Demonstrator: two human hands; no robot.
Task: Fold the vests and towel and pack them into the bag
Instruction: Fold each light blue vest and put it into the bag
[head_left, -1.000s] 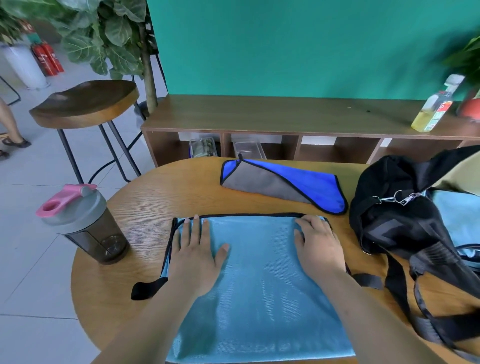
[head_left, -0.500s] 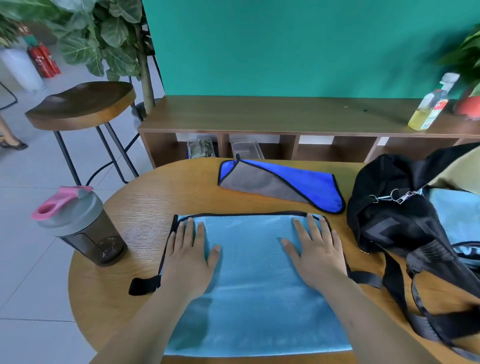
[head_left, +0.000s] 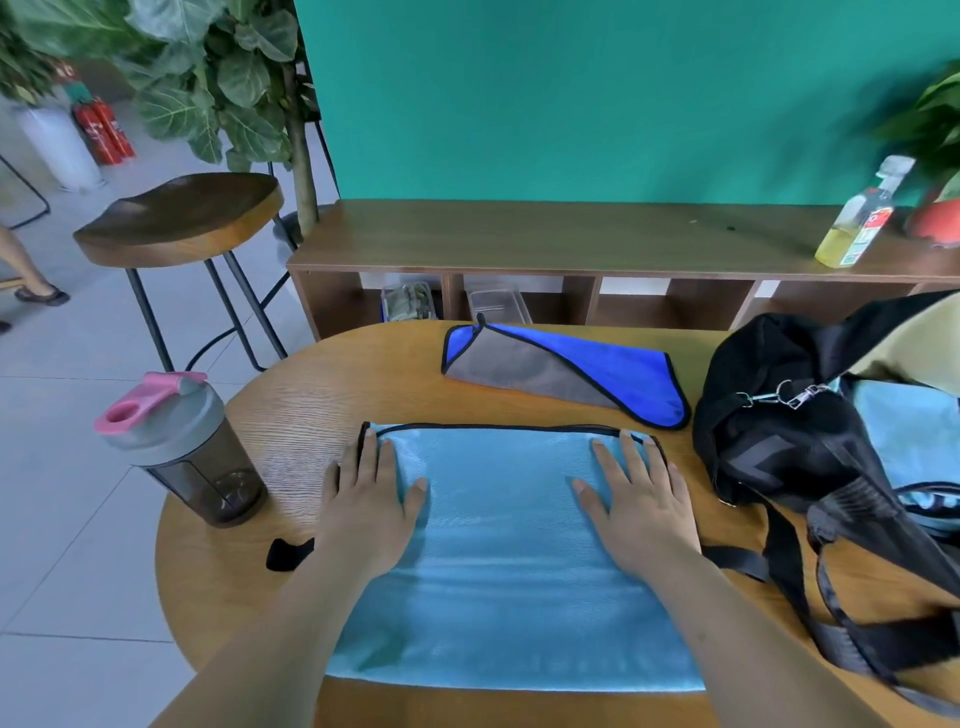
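On the round wooden table (head_left: 322, 395), both hands flat, fingers spread, press the light-blue vest (head_left: 498, 545).

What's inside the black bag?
The black bag is open, and a light blue cloth shows inside it. A pale yellowish piece lies above that. The bag's dark sides hide anything deeper.

Both hands, left hand (head_left: 366, 506) and right hand (head_left: 641, 501), press flat on the light-blue vest (head_left: 501, 561) beside the black bag (head_left: 779, 415).
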